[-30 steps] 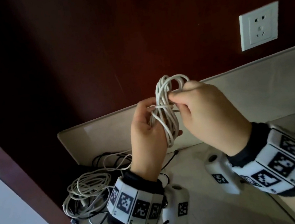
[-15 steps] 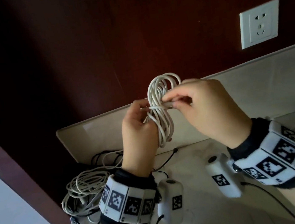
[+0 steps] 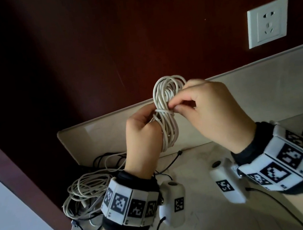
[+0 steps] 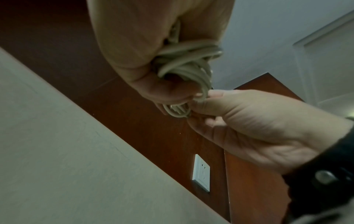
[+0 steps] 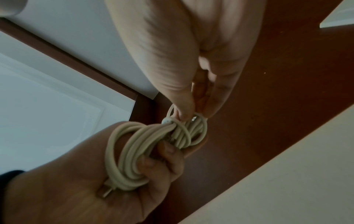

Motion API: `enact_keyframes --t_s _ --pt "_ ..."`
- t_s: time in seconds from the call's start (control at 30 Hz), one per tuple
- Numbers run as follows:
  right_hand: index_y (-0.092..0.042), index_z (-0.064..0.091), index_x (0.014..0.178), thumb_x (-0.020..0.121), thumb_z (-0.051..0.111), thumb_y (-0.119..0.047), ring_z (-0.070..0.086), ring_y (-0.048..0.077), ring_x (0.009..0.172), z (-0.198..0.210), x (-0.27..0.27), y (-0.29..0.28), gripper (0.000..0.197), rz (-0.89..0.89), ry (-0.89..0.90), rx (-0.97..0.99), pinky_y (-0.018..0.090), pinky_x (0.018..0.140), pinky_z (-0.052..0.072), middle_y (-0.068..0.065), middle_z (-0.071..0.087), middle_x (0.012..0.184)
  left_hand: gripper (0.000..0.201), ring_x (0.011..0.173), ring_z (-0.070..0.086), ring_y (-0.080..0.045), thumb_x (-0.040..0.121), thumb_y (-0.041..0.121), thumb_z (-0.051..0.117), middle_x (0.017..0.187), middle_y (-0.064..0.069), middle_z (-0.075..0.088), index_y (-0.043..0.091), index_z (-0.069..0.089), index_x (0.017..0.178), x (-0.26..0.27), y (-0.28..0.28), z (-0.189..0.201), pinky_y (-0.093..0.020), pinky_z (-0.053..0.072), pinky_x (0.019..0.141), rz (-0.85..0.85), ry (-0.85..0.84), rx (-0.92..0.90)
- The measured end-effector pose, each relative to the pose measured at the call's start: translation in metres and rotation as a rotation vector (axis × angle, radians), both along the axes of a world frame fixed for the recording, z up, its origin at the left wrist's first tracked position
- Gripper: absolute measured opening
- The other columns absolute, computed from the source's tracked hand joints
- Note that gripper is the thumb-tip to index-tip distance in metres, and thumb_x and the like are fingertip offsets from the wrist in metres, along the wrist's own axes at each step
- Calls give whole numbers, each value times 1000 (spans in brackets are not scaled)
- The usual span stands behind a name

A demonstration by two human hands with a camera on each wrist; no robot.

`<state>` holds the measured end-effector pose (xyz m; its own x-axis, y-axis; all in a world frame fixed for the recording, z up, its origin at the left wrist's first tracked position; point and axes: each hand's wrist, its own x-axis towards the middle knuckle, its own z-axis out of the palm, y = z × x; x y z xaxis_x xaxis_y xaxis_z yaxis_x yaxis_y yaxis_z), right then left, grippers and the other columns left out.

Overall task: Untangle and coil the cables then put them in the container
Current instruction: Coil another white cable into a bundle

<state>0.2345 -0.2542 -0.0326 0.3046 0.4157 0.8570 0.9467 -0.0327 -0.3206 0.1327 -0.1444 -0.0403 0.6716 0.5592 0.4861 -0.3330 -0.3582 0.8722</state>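
White cable coil [image 3: 165,113]: clasped in left hand [image 3: 141,135]; tail end pinched by right hand [image 3: 209,111]. Risk: wrap likely springs loose if pinch slackens.

The place was probably a home or hotel room: a white wall socket [image 3: 268,22] sat in dark red-brown wood panelling [image 3: 100,44] above a pale stone-like counter [image 3: 206,213].

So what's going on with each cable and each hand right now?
White cable: coiled, one strand wrapped across its middle, held up off the counter.
Left hand: grips the coil's lower part.
Right hand: fingers pinch the cable at the wrap.
Cable pile: tangled, lying loose on the counter.
Wall socket: nothing plugged in.
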Motion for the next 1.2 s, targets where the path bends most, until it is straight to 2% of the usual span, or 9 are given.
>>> enact_keyframes --t_s 0.13,0.3,0.37,0.5,0.63,0.73,0.8,1.0,1.2 --pt "-15 69 121 84 75 -7 66 2 83 -3 -9 3 39 13 70 25 16 82 54 -10 73 89 29 49 50 -6 89 -7 53 57 8 61 9 76 98 0 1 0 -21 39 49 -2 15 36" --pt "-12 63 122 84 70 -1 65 1 85 -8 -12 6 40 43 100 9 7 82 48 -9 73 90 22 49 48 -4 89 -3 57 56 9 59 9 75 91 -3 4 1 -19 38 49 20 25 77" --pt "-14 61 124 86 67 -1 66 0 85 -7 -13 6 41 66 142 -32 8 80 49 -11 73 93 25 57 55 -9 87 -2 57 64 0 66 12 76 93 -2 7 2 -27 44 54 49 30 94" --pt "-21 61 102 89 65 -25 65 2 70 -5 -16 4 14 23 243 -54 20 63 54 -13 67 84 22 74 71 -29 83 11 62 80 -6 75 21 74 98 0 11 -1 -49 59 65 141 47 117" --pt "-19 50 104 86 58 -58 65 4 69 -8 -15 7 43 -25 429 -198 25 61 55 -9 66 87 26 59 67 -25 76 14 56 76 -9 72 25 65 97 5 5 -9 -43 56 52 142 111 156" --pt "-18 46 109 84 70 -49 63 0 71 -12 -7 10 46 -6 524 -231 12 55 49 -10 64 92 46 74 70 -22 68 11 56 104 -12 67 28 61 111 9 2 -14 -38 58 58 34 197 183" --pt "-18 45 109 83 75 -43 62 -1 71 -12 0 9 47 -2 565 -243 8 53 46 -10 63 92 57 83 70 -15 67 5 55 107 1 69 25 58 119 11 2 -15 -30 55 62 -26 199 88" --pt "-19 45 108 83 77 -42 64 5 74 -14 10 9 47 -24 605 -258 20 56 44 -7 64 91 42 99 70 -30 85 -15 47 107 -14 73 3 65 118 16 6 -12 -47 56 92 20 156 -24" --pt "-19 45 100 88 70 -32 65 16 67 -13 15 3 31 -90 563 -297 30 54 46 -1 65 81 49 107 68 -13 73 11 56 107 -2 75 11 72 119 19 -2 -20 -39 51 101 -18 221 23"
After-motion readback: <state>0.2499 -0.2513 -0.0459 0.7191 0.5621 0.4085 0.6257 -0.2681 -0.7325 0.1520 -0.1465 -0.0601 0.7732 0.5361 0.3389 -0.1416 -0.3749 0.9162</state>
